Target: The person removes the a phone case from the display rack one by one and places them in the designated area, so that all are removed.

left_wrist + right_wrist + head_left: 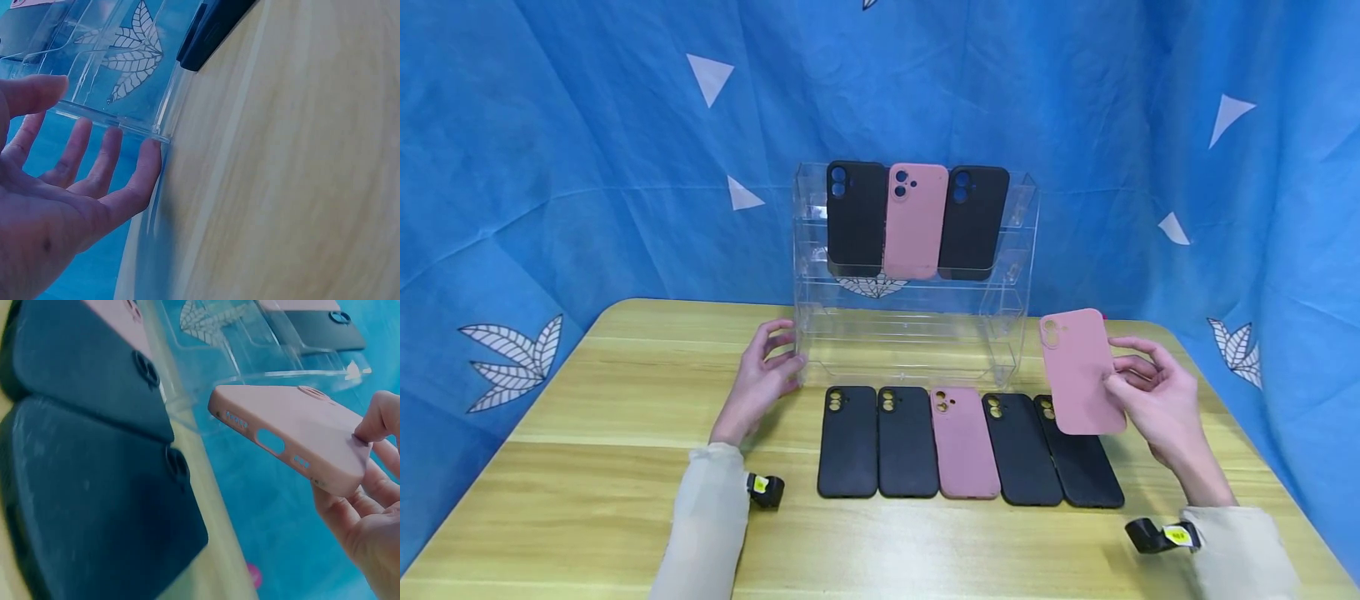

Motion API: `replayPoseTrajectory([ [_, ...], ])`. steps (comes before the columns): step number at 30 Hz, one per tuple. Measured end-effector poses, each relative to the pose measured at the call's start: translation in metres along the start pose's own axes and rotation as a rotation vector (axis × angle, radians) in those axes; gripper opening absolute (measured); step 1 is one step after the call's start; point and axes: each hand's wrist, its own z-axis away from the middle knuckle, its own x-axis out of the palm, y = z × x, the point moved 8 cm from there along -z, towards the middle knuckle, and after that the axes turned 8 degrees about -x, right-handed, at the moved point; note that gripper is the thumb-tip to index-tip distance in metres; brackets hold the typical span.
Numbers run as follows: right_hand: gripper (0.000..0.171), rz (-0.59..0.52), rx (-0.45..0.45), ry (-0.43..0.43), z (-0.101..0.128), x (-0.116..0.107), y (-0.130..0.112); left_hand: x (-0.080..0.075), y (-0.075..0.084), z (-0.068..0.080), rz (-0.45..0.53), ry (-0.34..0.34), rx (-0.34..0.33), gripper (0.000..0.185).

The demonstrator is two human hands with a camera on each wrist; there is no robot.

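Note:
My right hand (1157,392) pinches a pink phone case (1082,375) by its right edge, thumb on the back face. The case is upright, raised above the table, with its cut-out bottom edge showing in the right wrist view. My left hand (763,371) touches the left side of a clear acrylic display rack (910,346), fingers spread and gently bent. Along the rack's top tier stand a black case (857,221), a pink case (916,225) and another black case (973,225). Its lower tiers hold no cases.
In front of the rack lies a row of phone cases: black ones (847,446) and one pink (967,450). The held case partly covers the rightmost black case (1086,467). A blue patterned cloth (625,167) hangs behind the wooden table (587,500).

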Motion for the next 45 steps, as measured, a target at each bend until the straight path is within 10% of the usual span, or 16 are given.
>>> replayPoseTrajectory([
  [45,0.036,0.514,0.334,-0.334,0.044,-0.081,0.048,0.0,0.001,0.0,0.012,-0.005,0.026,0.055],
])
